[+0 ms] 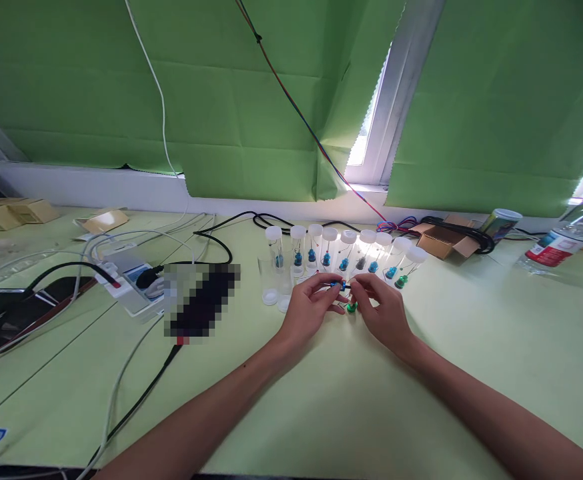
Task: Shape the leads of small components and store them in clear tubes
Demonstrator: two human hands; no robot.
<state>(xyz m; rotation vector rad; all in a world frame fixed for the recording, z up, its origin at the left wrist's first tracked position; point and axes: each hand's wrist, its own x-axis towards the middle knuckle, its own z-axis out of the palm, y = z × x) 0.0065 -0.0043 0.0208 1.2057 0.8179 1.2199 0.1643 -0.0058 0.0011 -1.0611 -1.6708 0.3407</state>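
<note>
My left hand [307,308] and my right hand [382,308] meet near the middle of the table. Between their fingertips is a small blue-and-black part [342,285], pinched from both sides; its exact kind is too small to tell. Just below the fingertips shows a small green piece [352,308] with thin wire-like legs, partly hidden. Behind my hands stands a row of several clear tubes with white caps [329,234]. Inside them are small blue pieces [326,259] with thin leads, and a green piece [401,281] is in the rightmost tube.
Two clear tubes [270,297] stand left of the row. Further left are a power strip [134,283], tangled cables and a pixelated dark object [204,303]. At right are an open cardboard box [441,240], a can [500,225] and a tilted plastic bottle [566,243]. Green blinds hang behind.
</note>
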